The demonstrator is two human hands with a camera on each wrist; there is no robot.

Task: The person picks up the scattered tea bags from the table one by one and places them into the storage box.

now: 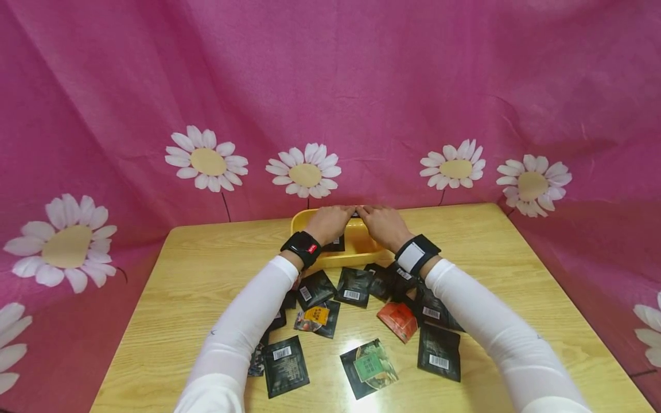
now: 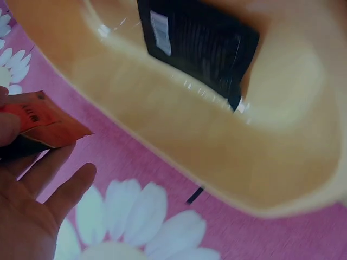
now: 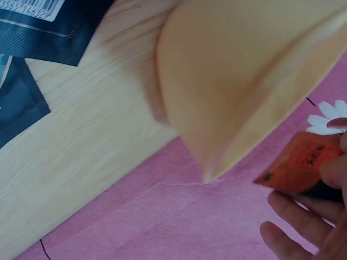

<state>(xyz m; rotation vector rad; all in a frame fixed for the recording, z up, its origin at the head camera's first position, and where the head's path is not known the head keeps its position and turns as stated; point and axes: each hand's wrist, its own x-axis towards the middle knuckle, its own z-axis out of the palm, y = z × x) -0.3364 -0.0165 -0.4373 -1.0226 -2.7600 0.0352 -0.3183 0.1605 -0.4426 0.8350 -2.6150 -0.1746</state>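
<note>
Both hands meet over the far side of a yellow plastic bin (image 1: 356,259) at the back of the table. My left hand (image 1: 330,222) pinches one end of a small orange-and-black sachet (image 2: 51,122) between thumb and fingers. The other end is pinched by my right hand (image 1: 384,226), whose view shows the orange sachet (image 3: 303,162) beside the bin's rim. In the head view the hands hide most of this sachet. A black sachet with a white barcode label (image 2: 200,46) lies inside the bin.
Several black sachets (image 1: 353,287) are scattered in front of the bin, some overlapping. Face up among them lie a red one (image 1: 399,321), a yellow-labelled one (image 1: 316,316) and a green one (image 1: 369,368). A pink flowered cloth (image 1: 372,103) hangs behind the wooden table (image 1: 206,275).
</note>
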